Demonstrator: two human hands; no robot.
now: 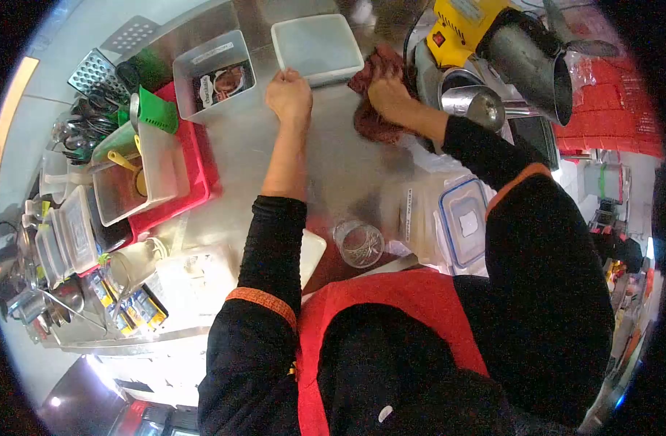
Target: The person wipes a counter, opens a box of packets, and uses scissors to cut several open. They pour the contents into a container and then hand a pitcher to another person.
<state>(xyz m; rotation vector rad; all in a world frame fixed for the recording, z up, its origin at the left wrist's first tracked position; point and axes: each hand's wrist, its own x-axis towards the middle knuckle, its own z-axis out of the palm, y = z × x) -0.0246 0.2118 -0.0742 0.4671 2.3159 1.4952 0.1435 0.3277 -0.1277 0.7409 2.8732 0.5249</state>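
My right hand (390, 96) presses on a crumpled dark red cloth (376, 125), its fingers wrapped into the fabric on the metal worktop. My left hand (289, 97) is closed in a fist, close to the near left corner of a lidded white plastic container (317, 45). Whatever the left fingers hold, if anything, is hidden. Left of that fist stands an open clear plastic box (189, 73) with a dark, printed packet (228, 83) inside.
At the right are a yellow machine (460, 29), a dark metal pitcher (529, 62) and a steel cup (485, 107). A glass (360, 244) and a blue-rimmed container (464, 220) stand near my body. Bins on a red tray (206, 163) line the left.
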